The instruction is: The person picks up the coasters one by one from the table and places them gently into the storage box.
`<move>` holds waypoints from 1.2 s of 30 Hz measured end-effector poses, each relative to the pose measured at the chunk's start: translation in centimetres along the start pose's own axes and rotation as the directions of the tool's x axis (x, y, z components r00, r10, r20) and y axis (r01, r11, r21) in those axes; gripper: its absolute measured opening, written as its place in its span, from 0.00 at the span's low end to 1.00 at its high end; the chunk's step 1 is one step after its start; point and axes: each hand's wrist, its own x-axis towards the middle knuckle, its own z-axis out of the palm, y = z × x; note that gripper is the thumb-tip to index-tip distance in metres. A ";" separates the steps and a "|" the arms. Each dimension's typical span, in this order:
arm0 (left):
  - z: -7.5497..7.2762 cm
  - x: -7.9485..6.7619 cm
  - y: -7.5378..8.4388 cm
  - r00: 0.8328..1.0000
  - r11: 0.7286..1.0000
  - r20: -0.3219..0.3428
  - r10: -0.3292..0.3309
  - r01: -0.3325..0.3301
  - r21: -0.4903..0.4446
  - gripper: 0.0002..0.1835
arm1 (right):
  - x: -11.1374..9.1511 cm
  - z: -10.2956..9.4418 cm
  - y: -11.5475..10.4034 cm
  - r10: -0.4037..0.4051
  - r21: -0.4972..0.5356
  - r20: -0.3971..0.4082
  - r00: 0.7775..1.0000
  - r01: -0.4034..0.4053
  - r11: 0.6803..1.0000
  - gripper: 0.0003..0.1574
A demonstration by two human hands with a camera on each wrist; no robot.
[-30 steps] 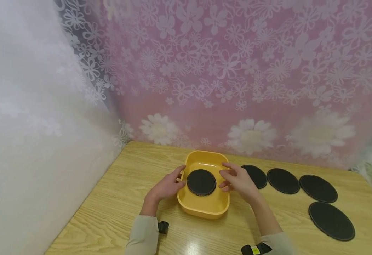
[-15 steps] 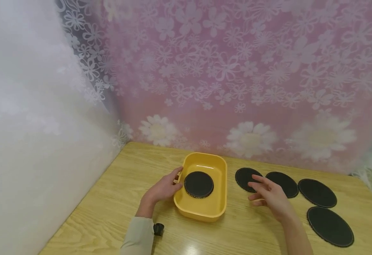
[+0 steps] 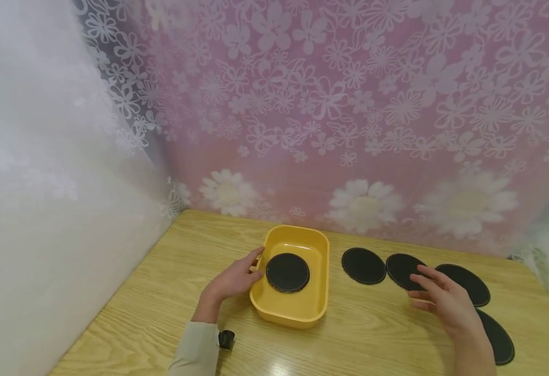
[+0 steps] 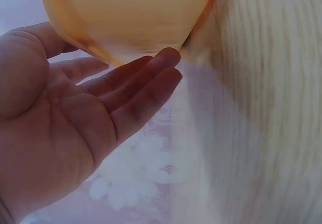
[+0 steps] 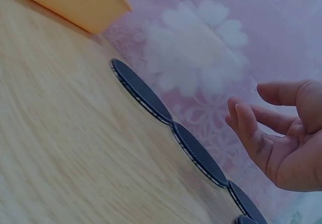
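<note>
A yellow rectangular plastic basin (image 3: 318, 303) with rounded corners stands on the table, with a black round coaster (image 3: 287, 273) lying flat inside. My left hand (image 3: 232, 279) is at the basin's left side, thumb at the rim. The left wrist view shows its fingers (image 4: 146, 100) fairly straight beside the outer wall, the thumb tip hidden. My right hand (image 3: 448, 300) hovers over the row of coasters, fingers apart and loosely bent, holding nothing. Beneath its fingertips is the second coaster (image 3: 398, 269) of the row; to its left lies another (image 3: 363, 266).
Farther right are two more black coasters, one at the back (image 3: 464, 279) and one nearer (image 3: 499, 339), both partly behind my right hand. A pink flowered cloth (image 3: 279, 172) hangs behind the wooden table (image 3: 185, 245). White cloth (image 3: 67, 219) bounds the left side.
My right hand has left the basin's right side and moved right across the coasters. My left hand stays at the basin. The whole view has shifted slightly.
</note>
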 end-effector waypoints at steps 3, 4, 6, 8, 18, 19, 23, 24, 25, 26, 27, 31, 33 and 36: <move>-0.3 0.0 0.3 1.000 0.999 0.014 -0.002 0.001 0.042 0.34 | -0.5 -1.3 0.3 0.007 0.071 -0.032 0.999 -0.005 0.997 0.16; -0.3 0.0 0.4 1.000 0.998 0.018 0.001 -0.002 0.061 0.34 | -0.6 -1.7 0.4 0.006 0.089 -0.042 0.999 -0.003 0.996 0.13; -0.4 0.0 0.7 1.000 0.996 0.023 0.016 -0.018 0.088 0.34 | -0.9 -2.5 0.5 0.000 0.122 -0.054 0.999 0.006 0.992 0.12; -0.4 0.0 0.9 0.999 0.994 0.032 0.027 -0.030 0.103 0.34 | -1.1 -3.3 0.6 -0.003 0.130 -0.067 0.998 0.012 0.991 0.13; -0.2 -0.3 0.4 1.000 0.996 -0.011 0.022 -0.021 0.082 0.34 | -1.6 -6.8 0.9 0.117 0.024 -0.257 0.959 -0.115 0.993 0.46; -0.2 -0.3 0.3 1.000 0.996 -0.013 0.023 -0.022 0.087 0.34 | -1.7 -7.0 0.9 0.132 -0.006 -0.290 0.948 -0.140 0.990 0.47; -0.2 -0.3 0.0 1.000 0.996 -0.017 0.008 -0.007 0.093 0.34 | -1.7 -7.4 1.4 0.161 -0.180 -0.396 0.904 -0.248 0.952 0.49; -0.2 -0.3 -0.1 1.000 0.996 -0.018 0.006 -0.005 0.090 0.34 | -1.7 -7.5 1.6 0.162 -0.225 -0.415 0.895 -0.273 0.935 0.48; -0.1 -0.3 -0.1 1.000 0.996 -0.016 0.001 0.000 0.086 0.34 | -1.8 -7.5 1.7 0.161 -0.271 -0.429 0.889 -0.297 0.916 0.48; -0.1 -0.3 -0.2 1.000 0.997 -0.015 -0.003 0.004 0.082 0.35 | -2.0 -7.6 1.8 0.166 -0.318 -0.438 0.884 -0.325 0.891 0.49; -0.1 -0.3 -0.2 1.000 0.997 -0.013 -0.003 0.004 0.078 0.35 | -2.1 -7.7 1.9 0.165 -0.372 -0.446 0.880 -0.350 0.860 0.49; -0.1 -0.4 -0.3 1.000 0.997 -0.008 -0.006 0.007 0.075 0.34 | -2.3 -7.9 2.0 0.166 -0.599 -0.452 0.876 -0.436 0.671 0.53; -0.1 -0.4 -0.2 1.000 0.997 -0.010 -0.008 0.009 0.080 0.34 | -2.2 -8.0 2.0 0.178 -0.692 -0.444 0.878 -0.462 0.554 0.56; 0.0 -0.4 -0.1 1.000 0.996 -0.011 -0.008 0.009 0.083 0.34 | -2.0 -7.8 1.7 0.221 -0.767 -0.422 0.879 -0.476 0.430 0.62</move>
